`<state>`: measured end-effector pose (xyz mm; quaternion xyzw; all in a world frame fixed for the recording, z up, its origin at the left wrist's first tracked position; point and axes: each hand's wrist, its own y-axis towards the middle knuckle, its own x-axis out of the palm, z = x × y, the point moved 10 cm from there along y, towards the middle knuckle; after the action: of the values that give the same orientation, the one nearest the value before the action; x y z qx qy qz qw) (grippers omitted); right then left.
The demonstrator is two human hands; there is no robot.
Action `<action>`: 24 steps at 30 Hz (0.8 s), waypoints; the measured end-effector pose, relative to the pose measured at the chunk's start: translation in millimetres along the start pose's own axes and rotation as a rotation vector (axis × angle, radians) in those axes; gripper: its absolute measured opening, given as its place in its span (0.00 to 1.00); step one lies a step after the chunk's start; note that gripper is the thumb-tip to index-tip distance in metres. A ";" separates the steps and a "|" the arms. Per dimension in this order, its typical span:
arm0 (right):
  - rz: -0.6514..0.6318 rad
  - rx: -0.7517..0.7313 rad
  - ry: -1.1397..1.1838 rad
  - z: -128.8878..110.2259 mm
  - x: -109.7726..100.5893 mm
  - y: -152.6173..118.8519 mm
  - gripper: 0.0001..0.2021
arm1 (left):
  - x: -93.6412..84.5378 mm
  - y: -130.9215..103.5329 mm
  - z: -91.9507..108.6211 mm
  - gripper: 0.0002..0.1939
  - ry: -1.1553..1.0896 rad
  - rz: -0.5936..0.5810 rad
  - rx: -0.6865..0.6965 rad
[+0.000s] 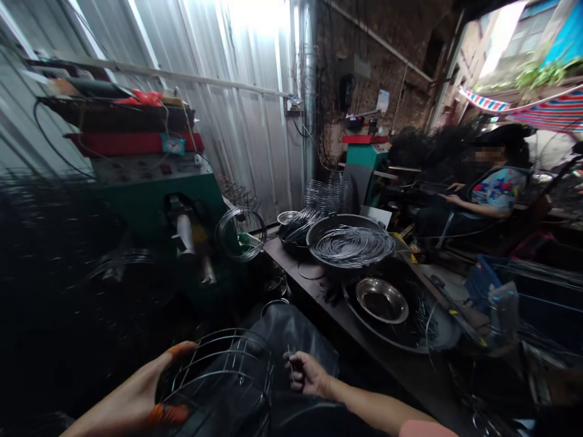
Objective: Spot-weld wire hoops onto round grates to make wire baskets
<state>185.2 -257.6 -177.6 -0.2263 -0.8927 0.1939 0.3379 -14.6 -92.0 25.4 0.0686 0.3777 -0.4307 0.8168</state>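
A round wire frame (234,352) of curved rods and crossbars rests over the dark apron (285,334) on my lap. My left hand (148,388) grips its left side, thumb on top and fingers below, with orange coverings on the digits. To the right of the frame, my right hand (307,373) is closed in a pinch on a short thin wire (291,358), its fingertips dark. A small gap separates that hand from the frame.
A bench (296,267) on the right bears a black pan (310,237) of wire rings, and a metal bowl (381,300) sits in a larger pan. A green machine (159,200) stands left. Another person (496,188) sits at the back right.
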 end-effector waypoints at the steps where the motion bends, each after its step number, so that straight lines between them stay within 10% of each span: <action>1: 0.029 -0.062 -0.035 -14.5 -1.1 4.8 0.09 | -8.3 2.8 6.7 0.45 -0.002 0.001 0.031; 7: 0.123 -0.428 -0.333 -99.6 -1.9 31.6 0.09 | -84.8 16.9 74.0 0.47 0.327 0.422 0.222; 13: 0.027 -0.490 -0.766 -121.5 15.2 67.4 0.08 | -72.8 61.9 63.2 0.48 0.536 0.583 0.185; 18: -0.349 -0.485 -1.004 -166.4 107.1 56.2 0.12 | -50.6 100.4 9.9 0.52 0.462 0.493 0.083; 24: -0.810 -0.195 -1.111 -162.4 214.0 71.7 0.09 | -39.2 126.6 -14.6 0.54 0.410 0.391 0.038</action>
<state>173.8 -52.8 10.0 0.2283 -0.9609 0.0584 -0.1453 59.4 18.4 14.6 0.2411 0.5066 -0.2491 0.7894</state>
